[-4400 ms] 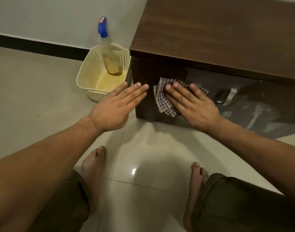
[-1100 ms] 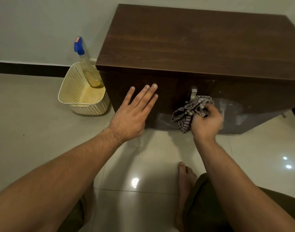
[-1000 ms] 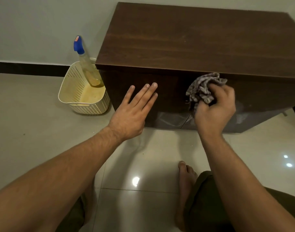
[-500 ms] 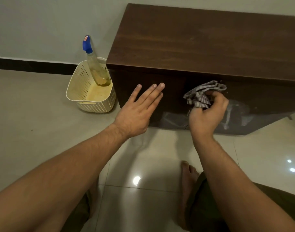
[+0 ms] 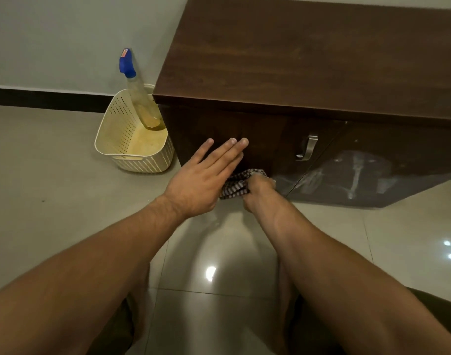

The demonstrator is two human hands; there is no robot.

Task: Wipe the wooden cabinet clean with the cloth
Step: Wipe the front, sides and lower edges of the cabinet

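Head view, nearest first: two bare forearms run up from the lower corners of the frame over glossy floor tiles point(image 5: 219, 254), with dark shorts point(image 5: 424, 303) at the bottom edge. At centre frame the left hand point(image 5: 202, 180) is spread flat, fingers straight and together, pointing up and right; its fingertips point(image 5: 242, 142) overlap the dark front of the wooden cabinet point(image 5: 309, 60), though whether they touch it cannot be told. Just right of it and lower, the right hand point(image 5: 257, 189) is closed around a bunched checked cloth point(image 5: 236, 185), held low against the bottom of the cabinet front near the floor; part of the cloth is hidden behind the left hand. Further right on the front hangs a metal handle point(image 5: 306, 148), and beyond it the right door panel point(image 5: 360, 172) shows pale smeared streaks. Left of the cabinet, just beside its side, a cream perforated basket point(image 5: 117, 129) stands on the floor in the left-middle of the frame. A spray bottle point(image 5: 140, 98) with a blue nozzle leans inside it, tilted toward the upper left. Behind runs a pale wall point(image 5: 65, 34) with a dark skirting strip.
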